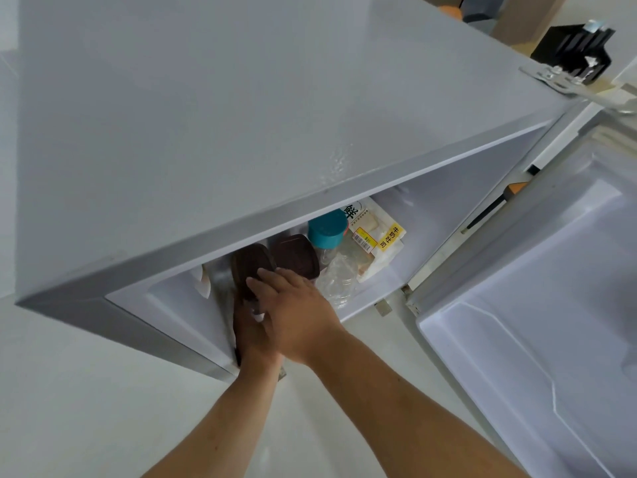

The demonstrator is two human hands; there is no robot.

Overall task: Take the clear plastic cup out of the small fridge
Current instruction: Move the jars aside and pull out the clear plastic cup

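The small grey fridge [241,132] is seen from above, with its door [537,305] swung open to the right. Both my hands reach into the top shelf. A clear plastic cup with a dark brown lid [253,265] sits tilted at the shelf's front left. My left hand [253,343] wraps around its body from below, which hides most of it. My right hand [296,312] lies over it, fingertips on the lid. A second brown-lidded cup [296,257] stands just to the right, untouched.
A bottle with a teal cap [325,232], crumpled clear plastic [339,279] and a bagged loaf with a yellow label [377,243] fill the shelf's right side. A black object [572,46] stands behind the fridge. Pale floor [86,391] lies below.
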